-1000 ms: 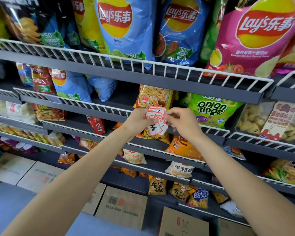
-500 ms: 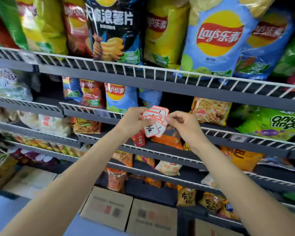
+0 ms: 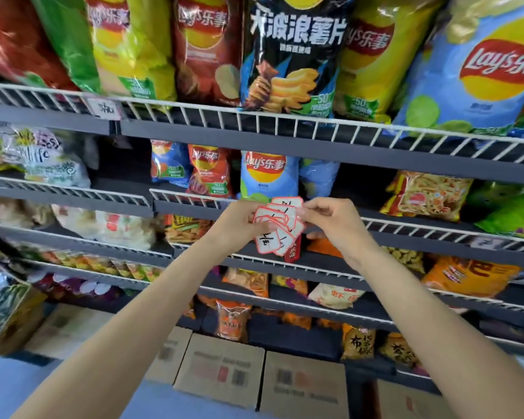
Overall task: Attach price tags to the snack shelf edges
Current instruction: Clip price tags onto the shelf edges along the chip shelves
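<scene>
Two bare forearms reach forward from the bottom of the view and meet at chest height in front of a snack shelf. The left hand [image 3: 239,225] grips a fanned stack of price tags [image 3: 277,226], small white cards with red borders and handwritten characters, thumb pressed across their faces. The right hand [image 3: 330,220] pinches the upper right edge of the stack with thumb and fingertips, seemingly working one card loose. The tags are held in the air just in front of the grey shelf edge [image 3: 191,207] of the second tier, not yet touching it.

Behind the hands, small chip bags [image 3: 268,176] stand on that tier behind a white wire rail [image 3: 179,196]. Higher up, large chip bags [image 3: 294,52] fill the top shelf, and one tag already hangs on its rail [image 3: 105,108] at the left. Cardboard boxes [image 3: 221,370] sit on the floor below.

The step in hand looks like picking one tag from the bunch. Next, that single card likely needs separating cleanly, matching to its product, then fixing to the shelf edge beneath it
</scene>
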A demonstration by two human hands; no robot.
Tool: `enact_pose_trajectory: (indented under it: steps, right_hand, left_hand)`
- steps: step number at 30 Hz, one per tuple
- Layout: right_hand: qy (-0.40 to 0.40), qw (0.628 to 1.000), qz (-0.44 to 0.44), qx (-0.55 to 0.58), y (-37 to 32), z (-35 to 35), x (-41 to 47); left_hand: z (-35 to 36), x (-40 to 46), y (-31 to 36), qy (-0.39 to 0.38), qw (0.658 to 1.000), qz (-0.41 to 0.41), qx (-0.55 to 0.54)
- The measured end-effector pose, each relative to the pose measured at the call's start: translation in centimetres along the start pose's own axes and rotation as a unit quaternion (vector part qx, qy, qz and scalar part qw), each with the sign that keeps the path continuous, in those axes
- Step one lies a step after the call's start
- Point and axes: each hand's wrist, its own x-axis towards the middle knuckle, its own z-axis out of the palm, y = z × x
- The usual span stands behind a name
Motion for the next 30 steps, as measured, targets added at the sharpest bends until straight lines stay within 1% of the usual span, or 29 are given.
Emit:
enact_pose_trajectory:
  steps: [5, 9, 15, 19, 26, 30]
  right_hand:
    - [0.007, 0.999, 0.024, 0.043, -0.6, 0.2, 0.3]
    - [-0.031, 0.999, 0.034, 0.009, -0.7, 1.2, 0.3]
    - [-0.045, 0.998, 0.034, -0.011, -1.7, 4.1, 0.2]
    - [-0.026, 0.999, 0.018, -0.029, -2.3, 6.7, 0.3]
    - [0.028, 0.999, 0.020, -0.030, -2.0, 10.1, 0.3]
    - [0.025, 0.998, 0.020, -0.060, -2.1, 11.2, 0.1]
  left_hand:
    - [-0.7, -0.1, -0.5, 0.012, 0.996, -0.039, -0.083]
    - [-1.2, -0.9, -0.8, 0.018, 0.994, -0.041, -0.100]
    - [-3.5, -2.0, -2.1, 0.038, 0.989, -0.055, -0.133]
    - [-6.1, -2.1, -3.0, 0.024, 0.990, -0.047, -0.129]
    - [-10.0, -3.2, -5.5, 0.011, 0.994, -0.053, -0.098]
    - [-10.9, -3.8, -6.6, -0.012, 0.997, -0.050, -0.065]
